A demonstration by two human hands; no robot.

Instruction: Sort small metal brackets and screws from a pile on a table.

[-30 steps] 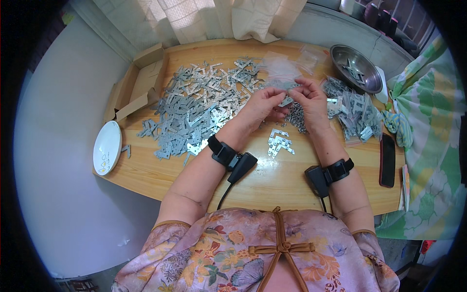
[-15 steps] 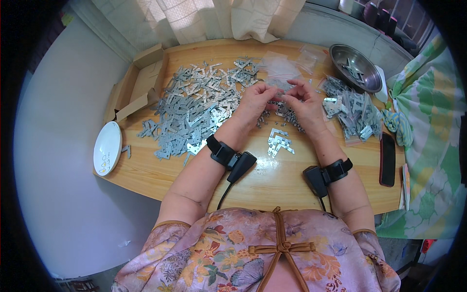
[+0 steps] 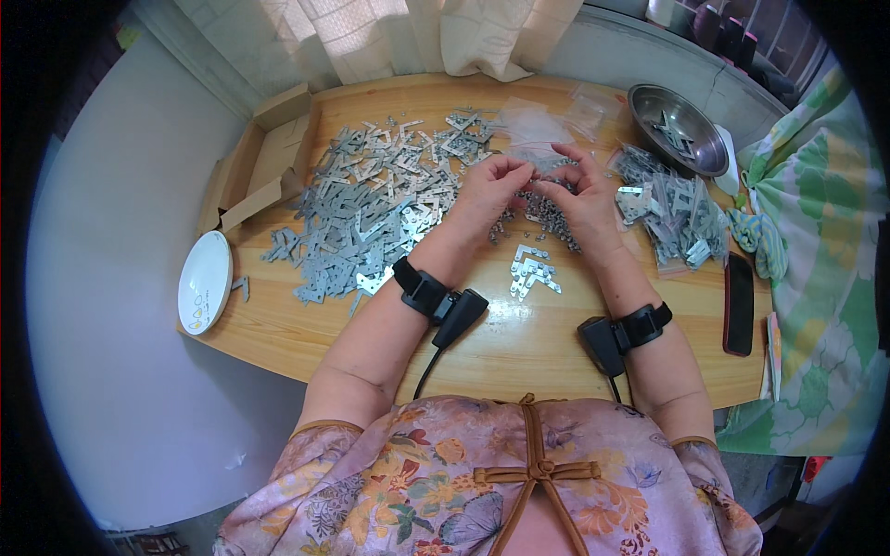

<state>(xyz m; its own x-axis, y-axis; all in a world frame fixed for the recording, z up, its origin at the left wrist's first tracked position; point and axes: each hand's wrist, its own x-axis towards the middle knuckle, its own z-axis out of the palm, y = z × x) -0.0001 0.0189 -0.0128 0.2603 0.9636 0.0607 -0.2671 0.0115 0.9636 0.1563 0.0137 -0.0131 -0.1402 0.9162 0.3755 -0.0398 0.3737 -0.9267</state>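
Note:
My left hand (image 3: 489, 193) is closed in a pinch above a pile of small screws (image 3: 549, 215); whatever sits at its fingertips is too small to make out. Close against it, my right hand (image 3: 586, 199) brings its thumb to the same spot, with the index finger raised and the others bent. What the right fingers hold is hidden too. A few L-shaped metal corner brackets (image 3: 533, 273) lie nearer me, below the hands. To the left spreads a large heap of loose corner brackets (image 3: 371, 218). Clear plastic bags (image 3: 536, 125) lie just beyond my fingers.
Filled bags of brackets (image 3: 681, 213) lie at the right, with a steel bowl (image 3: 660, 102) behind them. A phone (image 3: 738, 304) rests near the right edge. On the left are an open cardboard box (image 3: 269, 157) and a tilted white plate (image 3: 206, 283).
My right index finger has lifted and straightened away from the thumb. The left fingers have shifted slightly; the forearms stay where they were.

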